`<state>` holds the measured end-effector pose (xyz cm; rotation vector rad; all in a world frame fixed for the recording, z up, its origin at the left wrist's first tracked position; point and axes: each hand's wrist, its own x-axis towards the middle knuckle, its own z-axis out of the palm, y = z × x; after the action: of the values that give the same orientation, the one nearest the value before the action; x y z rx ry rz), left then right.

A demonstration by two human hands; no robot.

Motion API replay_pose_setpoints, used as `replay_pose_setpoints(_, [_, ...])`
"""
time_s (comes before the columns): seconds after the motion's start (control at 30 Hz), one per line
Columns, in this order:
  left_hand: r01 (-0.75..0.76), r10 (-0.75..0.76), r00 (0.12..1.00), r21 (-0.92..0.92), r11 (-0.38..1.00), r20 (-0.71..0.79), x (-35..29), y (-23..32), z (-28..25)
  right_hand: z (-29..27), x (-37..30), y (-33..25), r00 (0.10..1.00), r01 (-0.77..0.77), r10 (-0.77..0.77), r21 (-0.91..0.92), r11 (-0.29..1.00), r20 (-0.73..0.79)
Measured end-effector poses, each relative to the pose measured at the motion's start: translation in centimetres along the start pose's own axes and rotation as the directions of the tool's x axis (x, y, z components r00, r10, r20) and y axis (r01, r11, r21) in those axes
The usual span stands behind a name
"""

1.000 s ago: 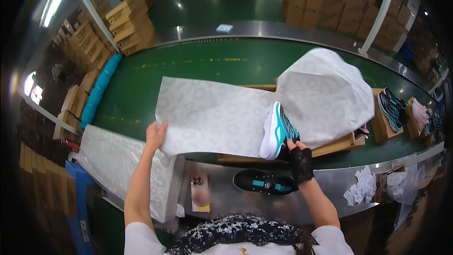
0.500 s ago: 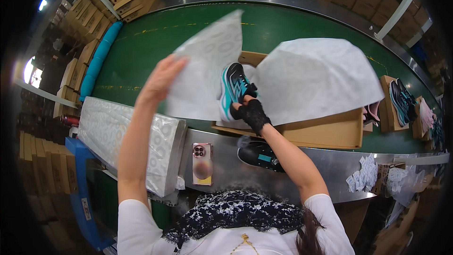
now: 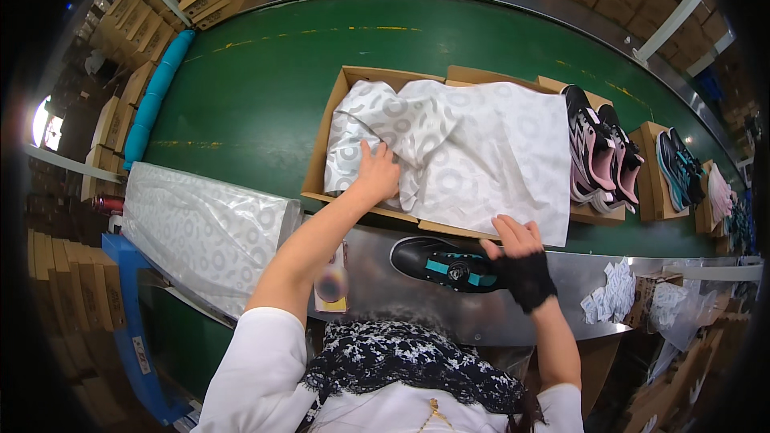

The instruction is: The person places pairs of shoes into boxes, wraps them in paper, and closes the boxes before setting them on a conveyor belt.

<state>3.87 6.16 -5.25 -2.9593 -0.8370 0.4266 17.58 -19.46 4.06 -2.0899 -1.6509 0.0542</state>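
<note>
White patterned wrapping paper [image 3: 489, 144] lies across an open cardboard shoebox [image 3: 321, 148] on the green belt. My left hand [image 3: 377, 172] presses on the paper at the box's left part, fingers stretched out. In a black fingerless glove, my right hand [image 3: 523, 265] is at the paper's near right edge, fingers extended and thumb apart. Just left of that glove, a black shoe [image 3: 445, 265] with teal straps and a dial rests on the metal ledge. What lies under the paper is hidden.
Black-and-pink shoes [image 3: 597, 152] sit in a box at the paper's right, with a box of black-and-teal shoes [image 3: 675, 168] beyond. A stack of wrapping paper [image 3: 208, 232] lies left. A phone [image 3: 330, 285] and small white packets [image 3: 611, 293] are on the ledge.
The teal-and-black shoe my right hand held is out of sight. The raised paper now lies over the box. My left hand came down and right; my right hand drew back toward me and right.
</note>
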Motion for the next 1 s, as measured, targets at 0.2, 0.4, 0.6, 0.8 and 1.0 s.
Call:
replay_pose_setpoints(0.2, [-0.367, 0.016, 0.854, -0.58, 0.727, -0.521, -5.1, 1.5, -4.1, 1.8, -10.4, 4.3, 0.724, -0.52, 0.676, 0.536, 0.665, -0.135])
replay_pose_setpoints(0.4, [-0.428, 0.257, 0.883, -0.449, 0.784, -0.394, -14.1, 7.0, -1.9, 6.2, -9.9, 3.5, 0.547, -0.761, 0.435, 0.641, -0.098, 0.716])
replay_pose_setpoints(0.6, [-0.014, -0.149, 0.989, -0.999, -0.044, -0.008, -15.9, 4.1, -4.7, 1.8, -3.3, -1.8, 0.809, -0.572, 0.144, 0.819, -0.032, 0.57])
replay_pose_setpoints(0.8, [-0.076, -0.391, 0.92, -0.981, -0.178, -0.001, -14.5, 0.7, -7.9, 3.5, -3.3, -1.0, 0.807, -0.589, 0.066, 0.807, 0.038, 0.586])
replay_pose_setpoints(1.0, [-0.222, -0.482, 0.875, -0.858, -0.463, 0.034, -3.3, -1.7, -5.3, 6.3, -5.4, 0.2, 0.727, -0.686, 0.12, 0.722, 0.088, 0.676])
